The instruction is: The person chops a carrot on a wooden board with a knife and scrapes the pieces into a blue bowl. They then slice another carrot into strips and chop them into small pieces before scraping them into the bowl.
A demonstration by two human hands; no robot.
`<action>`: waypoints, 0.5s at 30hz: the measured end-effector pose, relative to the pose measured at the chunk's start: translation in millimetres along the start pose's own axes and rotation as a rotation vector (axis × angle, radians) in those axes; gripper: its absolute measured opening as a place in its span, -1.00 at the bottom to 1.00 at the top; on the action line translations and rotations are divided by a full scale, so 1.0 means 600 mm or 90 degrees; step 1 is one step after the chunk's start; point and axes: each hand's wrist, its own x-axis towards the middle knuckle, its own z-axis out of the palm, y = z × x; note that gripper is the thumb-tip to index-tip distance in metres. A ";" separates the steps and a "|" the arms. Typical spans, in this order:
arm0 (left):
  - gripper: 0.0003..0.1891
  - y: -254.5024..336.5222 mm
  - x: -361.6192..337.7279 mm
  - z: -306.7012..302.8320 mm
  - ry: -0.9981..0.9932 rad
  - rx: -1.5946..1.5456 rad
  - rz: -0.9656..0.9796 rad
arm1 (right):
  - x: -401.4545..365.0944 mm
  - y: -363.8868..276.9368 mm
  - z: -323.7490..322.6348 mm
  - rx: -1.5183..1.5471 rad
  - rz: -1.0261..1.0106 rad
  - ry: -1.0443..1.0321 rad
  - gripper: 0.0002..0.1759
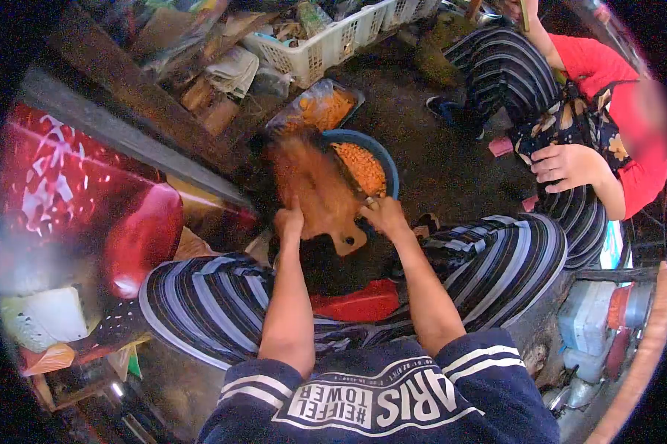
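Note:
A wooden cutting board point(315, 181) with a holed handle end is tilted over a blue basin point(392, 166); its far part is blurred. Chopped orange pieces point(364, 169) fill the visible part of the basin. My left hand point(289, 223) grips the board's left edge. Closed around a small dark object, my right hand point(383, 214) is at the board's right side, by the basin's near rim; the object may be a knife handle, mostly hidden. Behind the board, a clear tray point(359, 96) contains more orange pieces.
A white plastic crate point(337, 50) with assorted items stands at the back. On the right sits another person point(614, 118) in a red top and striped trousers. Wooden beams and a red shiny surface point(59, 170) are at the left. Stacked containers point(585, 318) are at the lower right.

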 end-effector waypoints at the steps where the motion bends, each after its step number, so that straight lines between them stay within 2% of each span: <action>1: -0.28 0.014 0.000 -0.014 -0.006 -0.067 0.020 | -0.001 -0.008 -0.004 0.041 0.035 -0.045 -0.62; 3: -0.30 0.053 -0.012 -0.044 -0.015 -0.133 0.038 | -0.001 -0.034 -0.022 0.080 0.072 -0.091 -0.61; 5: -0.37 0.104 -0.035 -0.068 -0.030 -0.301 -0.004 | -0.001 -0.078 -0.058 0.253 0.123 -0.189 -0.64; 6: -0.37 0.118 -0.025 -0.068 -0.033 -0.300 -0.007 | 0.002 -0.086 -0.069 0.251 0.128 -0.189 -0.64; 8: -0.50 0.133 -0.004 -0.074 -0.148 -0.450 -0.076 | 0.014 -0.096 -0.083 0.367 0.092 -0.232 -0.65; 9: -0.50 0.139 -0.010 -0.081 -0.145 -0.450 -0.080 | 0.022 -0.097 -0.087 0.423 0.117 -0.231 -0.66; 11: -0.67 0.157 -0.026 -0.094 -0.315 -0.828 -0.070 | 0.031 -0.112 -0.104 0.448 0.135 -0.204 -0.66; 12: -0.67 0.137 -0.006 -0.070 -0.311 -0.828 -0.073 | 0.036 -0.114 -0.110 0.476 0.155 -0.171 -0.66; 14: -0.76 0.082 0.050 0.000 -0.226 -0.485 0.101 | 0.048 -0.097 -0.111 0.489 0.167 -0.159 -0.67; 15: -0.76 0.080 0.041 0.006 -0.206 -0.263 0.128 | 0.051 -0.090 -0.111 0.479 0.161 -0.148 -0.67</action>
